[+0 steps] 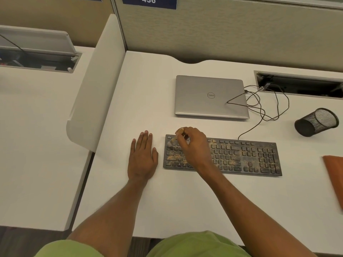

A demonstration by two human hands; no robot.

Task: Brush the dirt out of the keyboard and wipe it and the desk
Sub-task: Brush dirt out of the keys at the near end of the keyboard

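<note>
A black keyboard lies on the white desk, its keys dusted with orange-brown dirt. My right hand is over the keyboard's left end, shut on a small brush with a wooden handle; its pale bristles touch the top-left keys. My left hand rests flat on the desk just left of the keyboard, fingers apart and holding nothing. An orange cloth lies at the right edge of the desk.
A closed silver laptop sits behind the keyboard, with a tangled cable running to a desk cable slot. A black mesh pen cup lies tipped over at the right. A white divider panel stands at the left.
</note>
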